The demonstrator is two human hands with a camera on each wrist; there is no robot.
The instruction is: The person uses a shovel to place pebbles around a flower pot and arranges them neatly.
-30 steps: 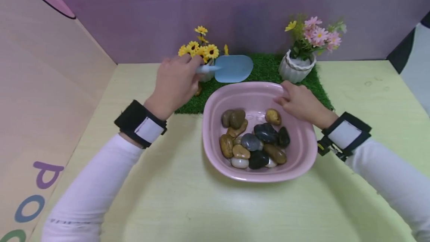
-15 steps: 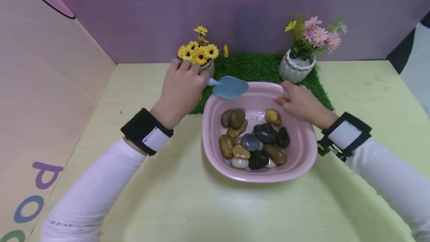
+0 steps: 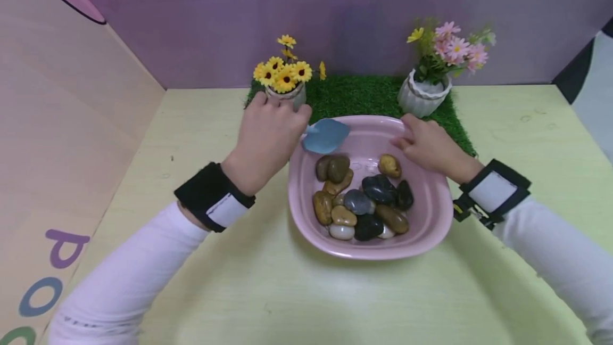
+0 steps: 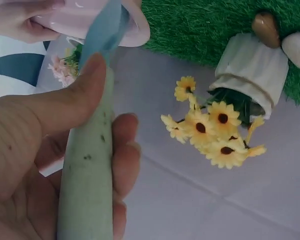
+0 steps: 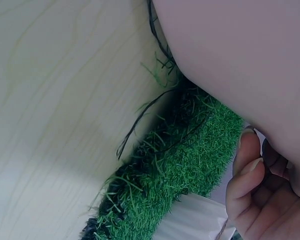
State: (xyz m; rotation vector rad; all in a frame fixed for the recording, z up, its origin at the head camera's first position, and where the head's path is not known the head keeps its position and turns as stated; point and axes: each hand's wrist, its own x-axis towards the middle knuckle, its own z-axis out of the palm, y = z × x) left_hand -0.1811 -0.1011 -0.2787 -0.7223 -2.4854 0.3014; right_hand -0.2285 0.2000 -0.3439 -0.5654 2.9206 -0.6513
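Note:
A pink basin (image 3: 371,252) with several smooth stones (image 3: 369,201) in brown, black, grey and white stands on the table. My left hand (image 3: 270,140) grips the pale handle of a small blue shovel (image 3: 326,136); its blade hangs over the basin's back left rim. In the left wrist view the fingers and thumb wrap round the shovel's handle (image 4: 90,170). My right hand (image 3: 431,145) pinches the basin's back right rim, thumb inside. The right wrist view shows curled fingers (image 5: 247,185) under the basin's rim (image 5: 240,55).
Green artificial turf (image 3: 356,95) lies behind and partly under the basin. On it stand a pot of yellow flowers (image 3: 284,76) and a pot of pink flowers (image 3: 423,95). Two stones (image 4: 266,30) lie near the yellow flowers' pot. A purple wall (image 3: 359,20) rises behind.
My left hand has brought the shovel down and toward me, from above the turf near the yellow flowers to the basin's back left rim. The right hand and basin stay put.

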